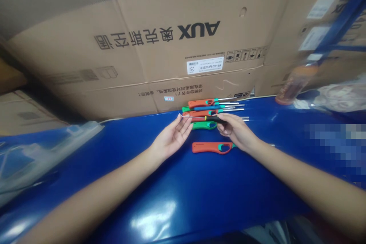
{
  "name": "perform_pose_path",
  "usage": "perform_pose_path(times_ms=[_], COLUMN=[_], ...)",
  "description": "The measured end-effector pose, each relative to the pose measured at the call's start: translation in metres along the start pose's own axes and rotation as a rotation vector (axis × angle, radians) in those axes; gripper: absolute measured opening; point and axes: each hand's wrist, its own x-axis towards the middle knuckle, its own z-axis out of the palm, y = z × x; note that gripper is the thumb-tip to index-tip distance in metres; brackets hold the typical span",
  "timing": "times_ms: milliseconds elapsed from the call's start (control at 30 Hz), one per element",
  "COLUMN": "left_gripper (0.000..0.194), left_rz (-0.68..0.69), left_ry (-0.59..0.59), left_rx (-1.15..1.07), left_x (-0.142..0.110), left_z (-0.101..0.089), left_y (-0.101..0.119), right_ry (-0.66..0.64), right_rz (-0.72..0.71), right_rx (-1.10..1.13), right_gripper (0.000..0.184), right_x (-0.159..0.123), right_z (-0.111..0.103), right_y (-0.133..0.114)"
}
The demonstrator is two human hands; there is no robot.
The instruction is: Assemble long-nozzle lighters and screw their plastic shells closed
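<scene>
A screwdriver (214, 119) with a black and yellow handle and a thin metal shaft is held level above the blue table (183, 183). My right hand (235, 129) is closed round its handle. At the other end, thumb and forefinger of my left hand (172, 136) pinch the shaft's tip; whether a small part is also there cannot be made out. Behind the hands lie several long-nosed lighters, among them an orange lighter (197, 103) and a green lighter (201, 125), partly covered by my hands. Nearer to me, a separate orange lighter (206, 147) lies below the screwdriver.
A large cardboard box (154, 7) stands upright along the table's back edge. To the right are an orange-capped bottle (297, 84) and a crumpled plastic bag (341, 97). Clear plastic packaging (51, 156) lies on the left. A blue metal post (343, 21) rises at the back right.
</scene>
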Motion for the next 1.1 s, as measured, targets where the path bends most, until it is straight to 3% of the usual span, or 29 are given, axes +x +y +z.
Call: perform_pose_path(times_ms=[300,500,767,1100], left_gripper=[0.018,0.022,0.027,0.038], left_rz=[-0.026,-0.026,0.137,0.381], left_ry=[-0.002,-0.109,-0.341,-0.249], left_rx=[-0.047,0.092,0.469,0.767], left_x=[-0.001,-0.002,0.001,0.003], left_z=[0.002,-0.003,-0.016,-0.02], left_y=[0.001,0.004,0.001,-0.006], right_ry=[0.004,0.016,0.056,0.041], right_rz=[-0.004,-0.008,-0.078,-0.056], right_rx=[0.028,0.013,0.017,-0.006], right_gripper=[0.027,0.027,0.023,0.019], right_x=[0.001,-0.001,0.005,0.004], right_z=[-0.003,-0.004,-0.015,-0.015], right_y=[-0.001,-0.009,-0.019,-0.017])
